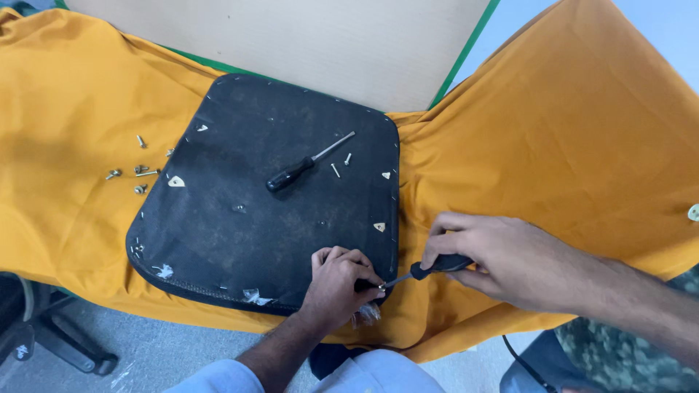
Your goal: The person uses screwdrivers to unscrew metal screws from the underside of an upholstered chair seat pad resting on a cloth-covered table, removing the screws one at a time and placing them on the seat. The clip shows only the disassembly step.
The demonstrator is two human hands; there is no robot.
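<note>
A black square seat pad point(240, 204) lies underside up on an orange cloth point(553, 138). My left hand point(336, 282) pinches the pad's near right corner, fingers closed on its edge. My right hand point(502, 258) grips a small black-handled screwdriver point(429, 270), its tip pointing left at the spot where my left fingers press. A second, longer screwdriver point(302, 167) with a black handle rests on the middle of the pad, with two loose screws point(341, 164) beside its shaft.
Several loose screws point(137, 171) lie on the cloth left of the pad. A pale wooden tabletop point(313, 36) with a green edge shows behind. A chair base point(51, 338) stands on the grey floor at lower left. A person's patterned clothing point(619, 349) is at lower right.
</note>
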